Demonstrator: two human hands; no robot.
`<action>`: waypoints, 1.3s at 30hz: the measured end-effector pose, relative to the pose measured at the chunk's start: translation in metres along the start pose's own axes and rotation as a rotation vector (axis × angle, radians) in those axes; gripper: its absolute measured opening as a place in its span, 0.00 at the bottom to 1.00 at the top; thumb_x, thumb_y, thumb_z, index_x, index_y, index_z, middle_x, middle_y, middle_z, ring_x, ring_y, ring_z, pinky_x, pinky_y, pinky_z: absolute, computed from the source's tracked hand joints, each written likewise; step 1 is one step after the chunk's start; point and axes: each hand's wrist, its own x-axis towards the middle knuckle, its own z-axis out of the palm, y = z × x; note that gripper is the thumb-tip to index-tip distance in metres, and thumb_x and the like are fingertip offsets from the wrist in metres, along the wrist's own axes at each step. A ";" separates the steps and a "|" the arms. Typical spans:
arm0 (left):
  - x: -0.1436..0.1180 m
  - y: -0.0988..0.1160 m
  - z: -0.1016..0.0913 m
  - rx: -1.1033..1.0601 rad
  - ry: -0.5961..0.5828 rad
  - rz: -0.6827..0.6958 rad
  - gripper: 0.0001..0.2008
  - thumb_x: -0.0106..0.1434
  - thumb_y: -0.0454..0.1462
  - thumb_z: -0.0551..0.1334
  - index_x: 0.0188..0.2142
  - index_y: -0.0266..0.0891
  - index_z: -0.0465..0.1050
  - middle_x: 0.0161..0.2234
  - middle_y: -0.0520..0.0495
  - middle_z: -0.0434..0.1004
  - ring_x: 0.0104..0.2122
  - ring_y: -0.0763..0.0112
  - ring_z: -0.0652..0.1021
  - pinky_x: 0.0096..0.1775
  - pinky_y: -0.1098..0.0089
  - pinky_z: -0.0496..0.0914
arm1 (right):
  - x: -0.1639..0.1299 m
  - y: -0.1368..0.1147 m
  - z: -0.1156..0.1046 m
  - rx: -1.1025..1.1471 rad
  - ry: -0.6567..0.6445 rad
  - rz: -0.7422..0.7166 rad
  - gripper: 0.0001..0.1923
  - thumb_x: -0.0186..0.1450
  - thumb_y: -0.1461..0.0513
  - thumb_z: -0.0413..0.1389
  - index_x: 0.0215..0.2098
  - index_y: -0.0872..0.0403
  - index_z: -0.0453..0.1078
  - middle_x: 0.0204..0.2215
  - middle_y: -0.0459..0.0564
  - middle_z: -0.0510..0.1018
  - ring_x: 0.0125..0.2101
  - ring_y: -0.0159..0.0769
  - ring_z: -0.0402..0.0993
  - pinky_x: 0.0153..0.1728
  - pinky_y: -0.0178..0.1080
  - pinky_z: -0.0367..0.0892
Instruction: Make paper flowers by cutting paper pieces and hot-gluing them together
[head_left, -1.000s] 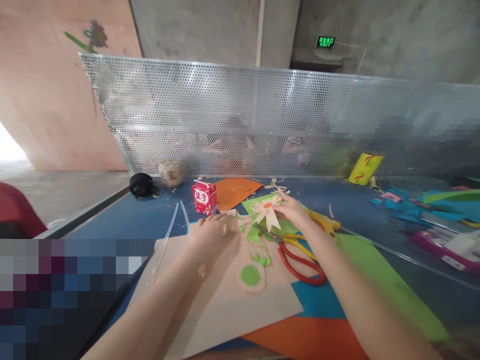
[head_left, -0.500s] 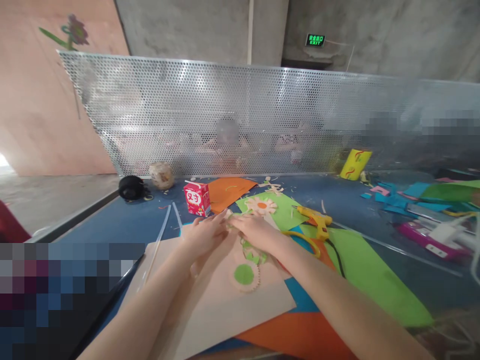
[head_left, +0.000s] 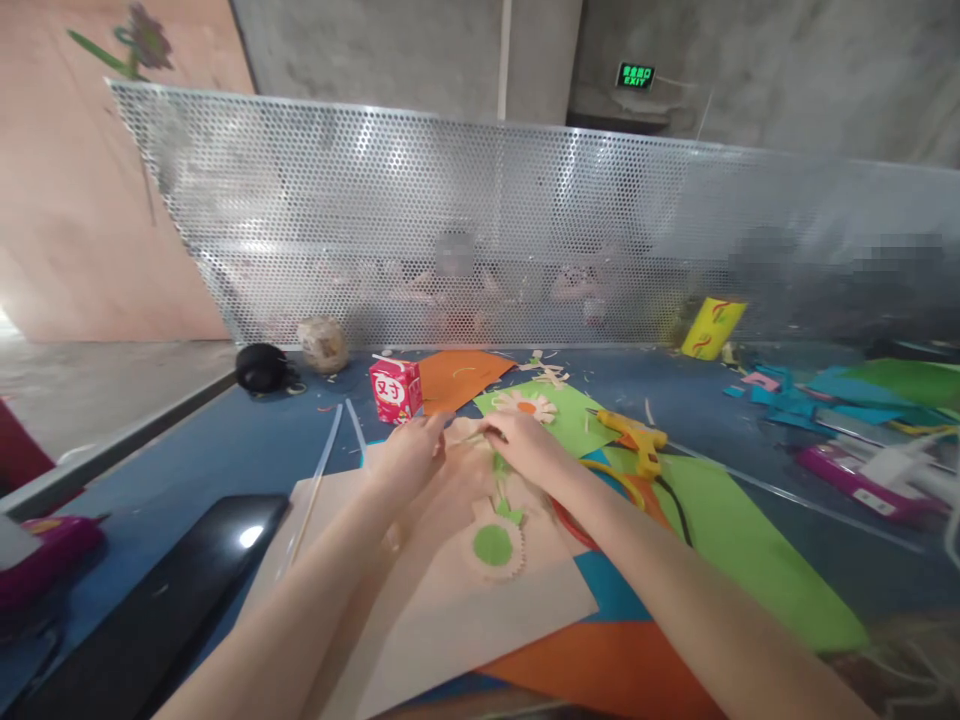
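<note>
Over a large cream sheet (head_left: pixel 450 630), my left hand (head_left: pixel 409 455) and my right hand (head_left: pixel 521 440) hold a small cream felt-like piece (head_left: pixel 463 430) between them. Fingers of both are closed on its edges, and its full shape is partly hidden. Close below lies a cream flower (head_left: pixel 493 546) with a fringed rim and a green round centre. Green leaf-like bits (head_left: pixel 510 512) sit at its upper edge, near my right wrist. Beyond my right hand, a second cream flower with an orange centre (head_left: pixel 527 406) rests on a light green sheet (head_left: pixel 581 425).
A yellow glue gun (head_left: pixel 637 440) lies right of my hands, its dark cord trailing down. A red drink carton (head_left: pixel 396 390) stands ahead. Clear glue sticks (head_left: pixel 322 465) and a black phone (head_left: pixel 165 590) lie left. A perforated metal screen (head_left: pixel 375 220) borders the table's far side.
My hands have drawn slightly apart, and more of the cream piece shows between them. The green bits and fringed flower are less covered. The view has shifted slightly.
</note>
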 end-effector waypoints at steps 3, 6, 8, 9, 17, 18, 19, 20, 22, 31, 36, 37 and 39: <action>0.003 -0.005 -0.004 -0.166 0.158 -0.111 0.11 0.51 0.31 0.53 0.33 0.38 0.71 0.30 0.45 0.74 0.31 0.65 0.74 0.34 0.68 0.67 | 0.002 0.008 0.002 0.025 0.054 0.075 0.09 0.59 0.70 0.49 0.34 0.56 0.69 0.32 0.50 0.76 0.34 0.34 0.71 0.35 0.34 0.63; 0.007 -0.010 -0.005 -0.399 0.290 -0.202 0.10 0.56 0.38 0.51 0.27 0.37 0.69 0.25 0.47 0.74 0.27 0.67 0.75 0.29 0.69 0.70 | 0.003 0.011 0.004 0.053 0.065 0.109 0.09 0.59 0.69 0.50 0.33 0.55 0.70 0.30 0.49 0.77 0.31 0.34 0.72 0.33 0.34 0.64; 0.008 -0.010 -0.004 -0.559 0.351 -0.228 0.13 0.57 0.41 0.49 0.27 0.37 0.67 0.23 0.48 0.73 0.26 0.69 0.76 0.28 0.70 0.71 | 0.002 0.009 0.004 0.073 0.065 0.114 0.09 0.59 0.68 0.50 0.34 0.55 0.71 0.30 0.50 0.77 0.31 0.34 0.72 0.32 0.34 0.64; 0.008 -0.008 -0.004 -0.628 0.372 -0.230 0.14 0.58 0.43 0.49 0.27 0.36 0.66 0.23 0.49 0.72 0.25 0.69 0.75 0.28 0.70 0.72 | 0.001 0.008 0.003 0.085 0.062 0.111 0.09 0.59 0.68 0.50 0.34 0.55 0.71 0.30 0.50 0.77 0.32 0.35 0.73 0.33 0.34 0.64; 0.005 0.003 -0.008 -0.878 0.365 -0.179 0.09 0.52 0.41 0.59 0.24 0.36 0.67 0.23 0.51 0.72 0.25 0.72 0.74 0.27 0.71 0.72 | -0.001 -0.004 -0.002 0.229 0.079 0.063 0.15 0.60 0.68 0.48 0.42 0.55 0.71 0.43 0.52 0.76 0.45 0.37 0.70 0.46 0.39 0.63; 0.005 0.003 -0.009 -0.887 0.359 -0.172 0.08 0.51 0.40 0.60 0.25 0.36 0.67 0.23 0.51 0.72 0.25 0.72 0.74 0.27 0.71 0.72 | -0.001 -0.004 -0.002 0.252 0.096 0.061 0.16 0.60 0.69 0.48 0.44 0.54 0.70 0.45 0.52 0.75 0.47 0.36 0.69 0.47 0.39 0.62; 0.005 0.004 -0.009 -0.896 0.352 -0.166 0.08 0.50 0.39 0.61 0.26 0.36 0.68 0.23 0.51 0.73 0.25 0.72 0.74 0.27 0.71 0.71 | 0.000 -0.004 -0.003 0.270 0.111 0.060 0.17 0.60 0.69 0.47 0.46 0.53 0.68 0.45 0.51 0.74 0.47 0.34 0.68 0.48 0.38 0.61; 0.004 0.005 -0.010 -0.905 0.344 -0.161 0.08 0.50 0.39 0.62 0.27 0.36 0.68 0.24 0.51 0.73 0.25 0.72 0.75 0.27 0.72 0.71 | 0.000 -0.004 -0.003 0.306 0.130 0.060 0.18 0.61 0.68 0.47 0.49 0.53 0.66 0.46 0.50 0.74 0.48 0.33 0.68 0.48 0.37 0.61; 0.004 0.006 -0.011 -0.936 0.339 -0.142 0.10 0.50 0.39 0.62 0.31 0.36 0.68 0.25 0.50 0.75 0.26 0.72 0.75 0.26 0.72 0.70 | 0.001 -0.002 -0.003 0.410 0.175 0.066 0.20 0.62 0.67 0.47 0.52 0.53 0.60 0.46 0.51 0.73 0.46 0.30 0.69 0.47 0.36 0.63; 0.002 0.009 -0.008 -1.012 0.293 -0.044 0.11 0.50 0.37 0.63 0.33 0.35 0.70 0.27 0.48 0.76 0.24 0.74 0.74 0.25 0.73 0.68 | 0.002 -0.009 0.000 0.527 0.190 0.112 0.14 0.57 0.65 0.53 0.43 0.55 0.64 0.38 0.52 0.74 0.34 0.34 0.72 0.37 0.38 0.67; -0.004 0.013 -0.006 -0.790 0.192 0.001 0.10 0.53 0.39 0.59 0.34 0.37 0.70 0.29 0.47 0.76 0.27 0.71 0.75 0.28 0.71 0.69 | -0.001 -0.021 -0.004 0.602 0.110 0.104 0.15 0.60 0.62 0.51 0.46 0.55 0.61 0.37 0.50 0.75 0.32 0.32 0.73 0.33 0.35 0.68; -0.006 0.016 -0.005 -0.730 0.137 0.025 0.09 0.53 0.39 0.59 0.33 0.38 0.71 0.29 0.47 0.76 0.28 0.70 0.75 0.29 0.71 0.68 | -0.001 -0.023 -0.005 0.611 0.084 0.111 0.14 0.61 0.60 0.49 0.45 0.54 0.62 0.36 0.50 0.76 0.32 0.31 0.73 0.32 0.34 0.68; -0.011 0.023 -0.003 -0.646 0.016 0.061 0.06 0.51 0.37 0.60 0.28 0.39 0.74 0.27 0.49 0.76 0.28 0.70 0.75 0.29 0.72 0.68 | -0.002 -0.023 -0.005 0.572 0.062 0.151 0.11 0.62 0.59 0.48 0.41 0.54 0.64 0.34 0.49 0.76 0.30 0.31 0.73 0.30 0.32 0.67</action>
